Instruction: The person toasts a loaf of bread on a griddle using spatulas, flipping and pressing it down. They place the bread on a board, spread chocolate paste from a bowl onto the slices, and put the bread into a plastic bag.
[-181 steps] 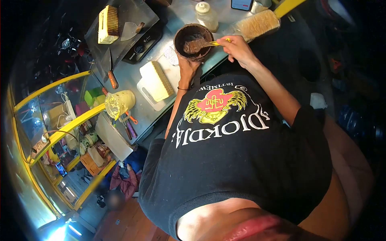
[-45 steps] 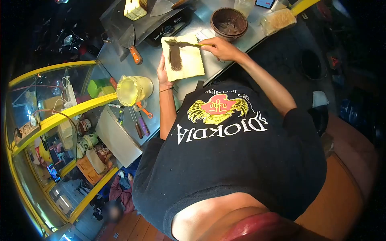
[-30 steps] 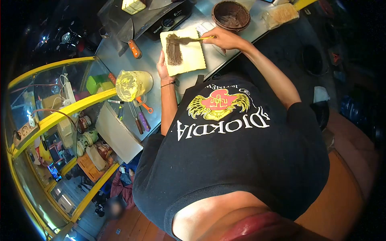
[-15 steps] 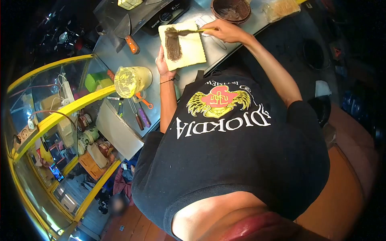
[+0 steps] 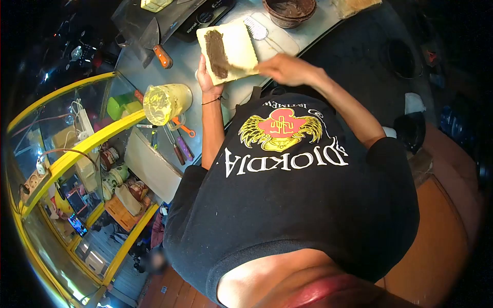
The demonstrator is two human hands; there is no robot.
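Observation:
A square slice of pale yellow bread (image 5: 240, 46) lies tilted over the counter in my left hand (image 5: 204, 78). My fingers are mostly hidden under it, with the thumb at its left edge. A long strip of dark brown spread (image 5: 217, 54) covers the slice's left part. My right hand (image 5: 287, 69) is closed at the lower right edge of the bread, gripping the spreader, which is blurred and barely shows over the slice. Beyond my right hand, a brown bowl (image 5: 290, 11) holds more dark spread.
A wide scraper with an orange handle (image 5: 163, 56) lies on the metal counter, near a black Rinnai stove (image 5: 205, 18). Left of my arm stands a plastic tub (image 5: 168, 102) beside several tools. A yellow-framed glass case (image 5: 72, 149) is at left; a wrapped block (image 5: 357, 6) sits at upper right.
The brown strip is longer, reaching further toward me. My right hand has moved down and toward me with the spreader, away from the bread's top edge.

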